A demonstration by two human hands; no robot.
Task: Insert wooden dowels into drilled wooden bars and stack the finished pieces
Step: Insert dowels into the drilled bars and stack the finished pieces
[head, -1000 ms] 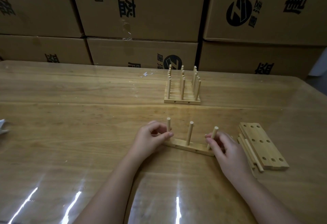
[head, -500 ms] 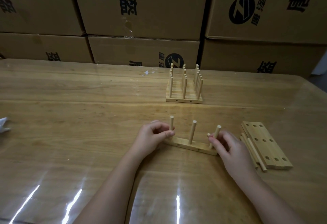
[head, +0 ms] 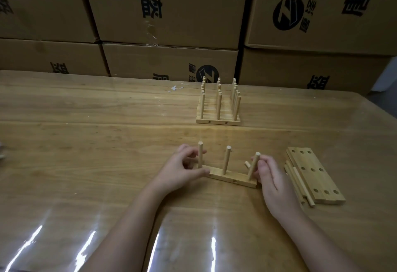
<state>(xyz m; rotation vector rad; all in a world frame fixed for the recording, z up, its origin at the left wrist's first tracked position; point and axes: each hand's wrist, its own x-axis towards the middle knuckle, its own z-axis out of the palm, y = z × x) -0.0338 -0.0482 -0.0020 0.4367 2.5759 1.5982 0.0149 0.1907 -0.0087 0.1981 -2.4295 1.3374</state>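
- Little has shifted since a second ago: the left hand (head: 182, 168) has slipped its thumb down to the bar's (head: 232, 178) near end, and a short stub (head: 247, 163) now pokes out past the right hand's (head: 272, 177) fingers.
- Left fingers curl behind the left dowel (head: 200, 155) while the thumb presses the bar's end, so that hand pinches the bar flat on the table (head: 86, 142).
- Right thumb and fingers are clamped on the right dowel (head: 253, 166), which leans toward them; it looks not fully seated.
- Between the two hands the middle dowel (head: 226, 160) stands upright and untouched.
- Bar and dowels look light, stiff and smooth. The bar would probably skid on the glossy top, so holding down its end seems wise. The leaning dowel is best gripped low, near its hole, then straightened before pushing, or it could jam.
- Just outside the right fingers lie drilled blanks (head: 311, 175) with loose dowels (head: 298, 181) touching their near side, close enough for the wrist to knock.
- Beyond the fingertips, well apart, stands the finished pile (head: 218, 110); nothing lies between it and the bar.
- Cardboard boxes (head: 171, 3) wall off the far edge.
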